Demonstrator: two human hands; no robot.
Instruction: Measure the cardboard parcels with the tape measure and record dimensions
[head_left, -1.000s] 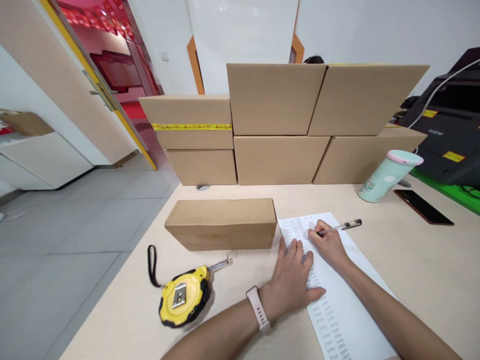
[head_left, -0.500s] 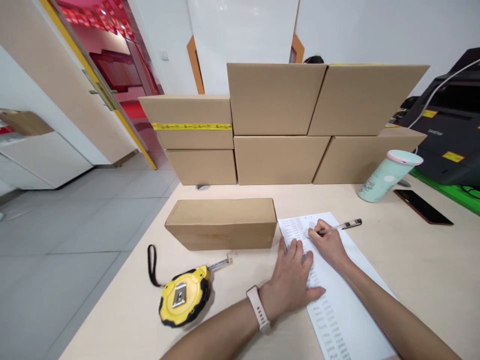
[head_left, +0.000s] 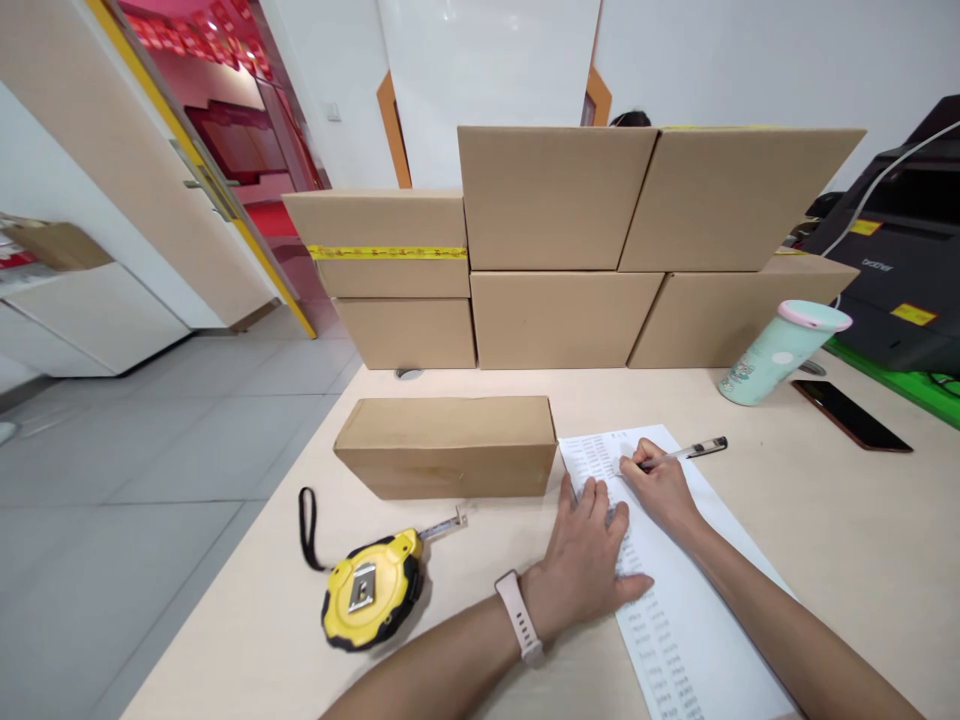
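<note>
My left hand lies flat with fingers spread over the left edge of a white sheet of paper, which carries columns of small handwriting or print. In my right hand a pen is pinched, its tip down on the upper part of the sheet. Just left of the paper's top corner sits a long cardboard box. A yellow and black tape measure rests on the table left of my left wrist, with a short length of blade pulled out and a black strap.
Stacked cardboard boxes line the back of the table. At the right stand a mint tumbler, a phone and a black printer. Behind the boxes the top of a person's head shows.
The whole view has shifted very slightly. Both hands keep nearly the same place on the paper, and the pen is still in my right hand.
</note>
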